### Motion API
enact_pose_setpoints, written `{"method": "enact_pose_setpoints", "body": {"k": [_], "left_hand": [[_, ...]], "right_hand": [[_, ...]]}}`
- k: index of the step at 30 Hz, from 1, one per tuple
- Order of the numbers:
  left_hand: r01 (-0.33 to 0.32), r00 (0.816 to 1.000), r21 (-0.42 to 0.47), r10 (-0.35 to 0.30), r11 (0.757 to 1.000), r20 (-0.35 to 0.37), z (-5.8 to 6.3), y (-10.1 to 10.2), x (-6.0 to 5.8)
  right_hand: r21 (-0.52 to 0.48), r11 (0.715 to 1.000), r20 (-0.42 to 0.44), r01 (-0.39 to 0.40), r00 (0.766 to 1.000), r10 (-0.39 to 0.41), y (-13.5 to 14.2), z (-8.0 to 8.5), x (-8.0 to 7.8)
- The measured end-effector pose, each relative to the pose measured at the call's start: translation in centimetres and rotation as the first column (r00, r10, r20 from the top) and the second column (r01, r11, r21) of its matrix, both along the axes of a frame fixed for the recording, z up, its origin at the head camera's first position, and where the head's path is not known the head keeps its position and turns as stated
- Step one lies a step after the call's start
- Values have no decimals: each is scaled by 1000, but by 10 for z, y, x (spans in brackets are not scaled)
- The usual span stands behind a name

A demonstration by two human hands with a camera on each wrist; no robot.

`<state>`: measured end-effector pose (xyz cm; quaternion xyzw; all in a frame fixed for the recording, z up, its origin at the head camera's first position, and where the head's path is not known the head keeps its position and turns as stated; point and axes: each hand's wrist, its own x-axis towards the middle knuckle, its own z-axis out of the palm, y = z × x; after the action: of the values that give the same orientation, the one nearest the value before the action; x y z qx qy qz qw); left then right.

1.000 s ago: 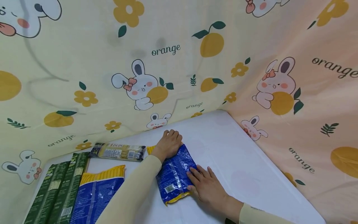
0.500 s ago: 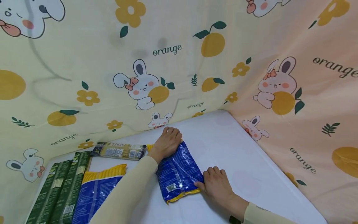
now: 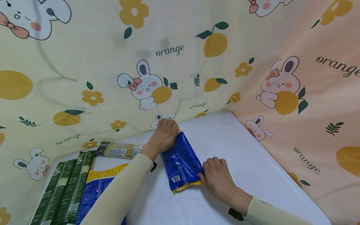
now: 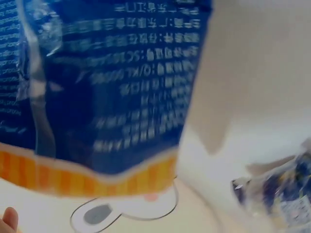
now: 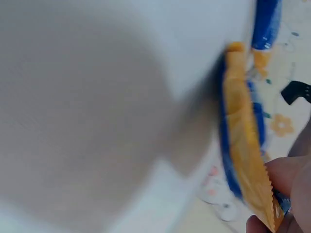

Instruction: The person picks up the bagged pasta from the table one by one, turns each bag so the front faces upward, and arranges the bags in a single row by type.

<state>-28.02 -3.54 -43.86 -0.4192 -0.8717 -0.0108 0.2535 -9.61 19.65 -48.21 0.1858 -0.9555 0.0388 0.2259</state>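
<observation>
A blue plastic food packet (image 3: pixel 182 161) with yellow ends and a barcode on its back hangs tilted between both hands. At its upper edge my left hand (image 3: pixel 165 134) grips it, with the fingers bent over the top. My right hand (image 3: pixel 219 178) pinches its lower right corner. The left wrist view brings the packet's printed back (image 4: pixel 107 92) close, with a yellow-striped end below. In the right wrist view, thumb (image 5: pixel 286 177) and finger hold the serrated yellow end (image 5: pixel 245 145). The packet's front is hidden in the head view.
Left on the white table (image 3: pixel 253 187) lie green long packs (image 3: pixel 67 187) side by side. Beside them is a second blue-and-yellow packet (image 3: pixel 94 190), partly behind the left sleeve. A clear-and-gold pack (image 3: pixel 119 150) lies at the back edge, against the printed curtain (image 3: pixel 107 78).
My right hand has gone from lying with spread fingers on the packet's side to pinching its corner. Both hands have raised the packet, and it has shifted toward the back.
</observation>
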Motion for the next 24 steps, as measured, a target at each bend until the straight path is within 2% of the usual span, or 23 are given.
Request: {"method": "enact_pose_setpoints", "body": {"k": [5,9,13,17,24], "left_hand": [[15,999,49,-13,999,-41,16,-7,2],[48,998,57,-47,997,-31,24,-13,6],[47,999,35,-48,998,24,25,-24,14],[7,998,10,-7,1000,58,24,-33,22],[-27,990,-27,31,999,134,24,-39,27]], "right_hand": [[58,997,-142,-52,988,60,-6,16,-2],[106,989,-215,-105,968,126,-19,20,3],[114,982,-223,-147,960,170,-33,15,9],[124,979,-195,-163,963,185,-38,13,11],[124,967,-218,-224,944,247,-45,7,13]]}}
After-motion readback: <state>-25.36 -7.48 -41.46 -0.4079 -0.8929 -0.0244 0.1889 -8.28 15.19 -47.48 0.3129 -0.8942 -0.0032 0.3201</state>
